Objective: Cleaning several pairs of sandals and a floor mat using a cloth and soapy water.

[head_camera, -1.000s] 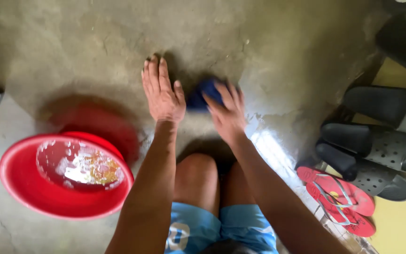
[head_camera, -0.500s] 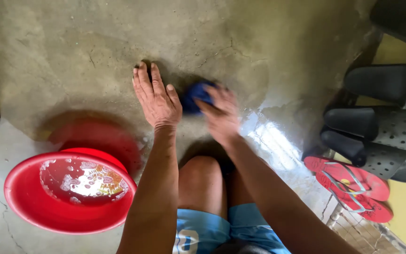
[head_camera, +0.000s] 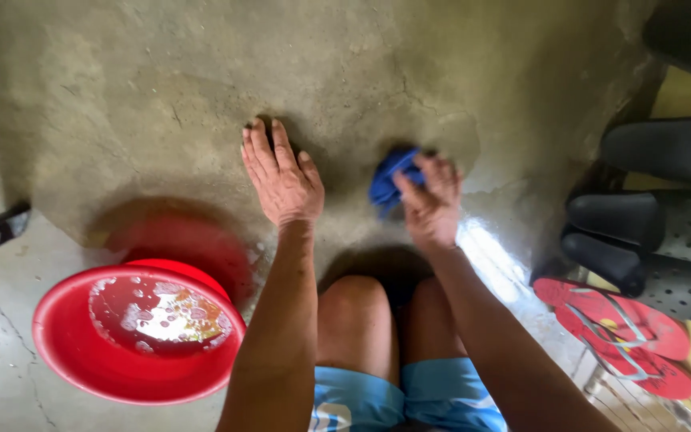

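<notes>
Right hand (head_camera: 429,210): fingers curled closed around a blue cloth (head_camera: 389,182), bunched into a wad and pressed down onto the concrete floor (head_camera: 161,96). Most of the cloth showing just beyond and to the inside of the fingertips; remainder hidden under the palm.

Left hand (head_camera: 281,180): fingers fully extended and slightly spread, flat on the floor, holding nothing. Appears to serve as a prop for body weight. Well apart from the cloth, with bare damp concrete between the two hands.

Cloth judged soft, limp and light; likely wet, given the sheen on the floor nearest the right wrist. No stiffness to rely on: would fold and trail if lifted by an edge. Best taken as now, gathered in a bunch under the palm with fingers wrapped over the top. Not fragile. Wet fabric on wet concrete judged liable to slide readily.

Red basin (head_camera: 133,332): on the floor behind and to the outside of the left wrist, holding soapy water with foam on the surface. Not touched by either hand.

Red flip-flops (head_camera: 625,332) and dark sandals (head_camera: 649,240): to the outside of the right forearm, near but clear of the fingers. Bare knees and blue shorts (head_camera: 397,396) visible between the forearms. Dark object at the far left edge: cannot tell what.
</notes>
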